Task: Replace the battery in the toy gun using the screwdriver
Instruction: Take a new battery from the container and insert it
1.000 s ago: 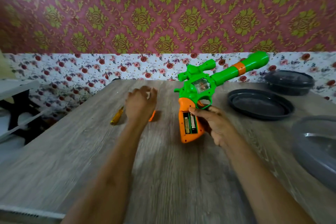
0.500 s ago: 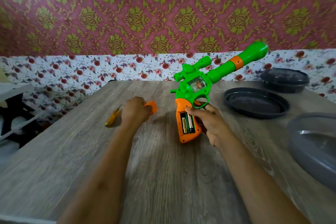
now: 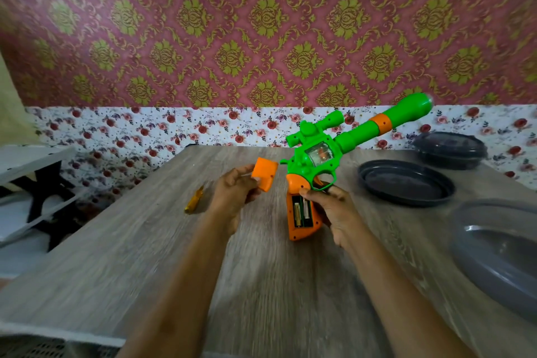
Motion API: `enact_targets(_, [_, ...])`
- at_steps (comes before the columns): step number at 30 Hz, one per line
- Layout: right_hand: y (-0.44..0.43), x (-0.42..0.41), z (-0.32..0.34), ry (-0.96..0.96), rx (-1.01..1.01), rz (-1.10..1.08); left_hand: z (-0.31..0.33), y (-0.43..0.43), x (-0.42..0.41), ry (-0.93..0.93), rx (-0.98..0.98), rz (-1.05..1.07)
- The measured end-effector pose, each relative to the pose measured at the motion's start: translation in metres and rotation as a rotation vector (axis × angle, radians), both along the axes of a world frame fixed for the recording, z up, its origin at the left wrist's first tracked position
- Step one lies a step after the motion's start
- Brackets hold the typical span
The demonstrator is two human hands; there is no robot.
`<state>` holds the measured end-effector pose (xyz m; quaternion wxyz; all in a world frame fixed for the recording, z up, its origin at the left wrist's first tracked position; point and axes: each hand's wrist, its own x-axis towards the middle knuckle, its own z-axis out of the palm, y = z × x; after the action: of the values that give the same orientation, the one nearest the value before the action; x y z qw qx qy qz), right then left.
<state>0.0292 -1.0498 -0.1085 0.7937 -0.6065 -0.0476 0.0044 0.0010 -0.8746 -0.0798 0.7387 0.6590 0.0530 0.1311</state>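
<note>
My right hand [image 3: 334,212] grips the orange grip of the green toy gun [image 3: 325,151], held upright with its barrel pointing up and to the right. The battery compartment [image 3: 302,211] in the grip faces me uncovered, and batteries show inside it. My left hand [image 3: 235,193] pinches the orange battery cover [image 3: 263,173] and holds it above the table, just left of the gun. The yellow screwdriver [image 3: 194,200] lies on the table to the left of my left hand.
On the wooden table [image 3: 145,256], a dark round tray [image 3: 406,183] lies right of the gun, with a lidded black container [image 3: 450,150] behind it. A large grey basin [image 3: 499,256] stands at the right edge. A white shelf [image 3: 29,160] is off to the left.
My left hand picked the orange cover off the table and raised it toward the gun. The gun stays held in my right hand.
</note>
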Motion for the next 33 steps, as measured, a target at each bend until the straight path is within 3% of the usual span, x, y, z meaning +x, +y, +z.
enact_targets(6, [0.001, -0.019, 0.008, -0.036, -0.031, -0.013, -0.002, 0.0, -0.033, -0.038, -0.089, -0.079])
enact_targets(10, [-0.005, -0.034, 0.006, -0.054, -0.036, -0.036, 0.002, -0.001, -0.037, -0.055, 0.097, -0.136])
enact_targets(18, [-0.016, -0.027, -0.008, -0.048, 0.011, -0.073, -0.02, -0.013, -0.031, -0.158, 0.125, -0.161])
enact_targets(23, [-0.015, -0.023, -0.01, -0.072, -0.024, -0.042, -0.021, -0.008, -0.029, -0.187, 0.305, -0.098])
enact_targets(28, [-0.014, -0.02, -0.015, -0.03, 0.019, -0.043, -0.021, -0.011, -0.03, -0.195, 0.228, -0.192])
enact_targets(33, [-0.014, -0.019, -0.015, 0.002, 0.092, -0.058, -0.023, -0.014, -0.035, -0.23, 0.311, -0.221])
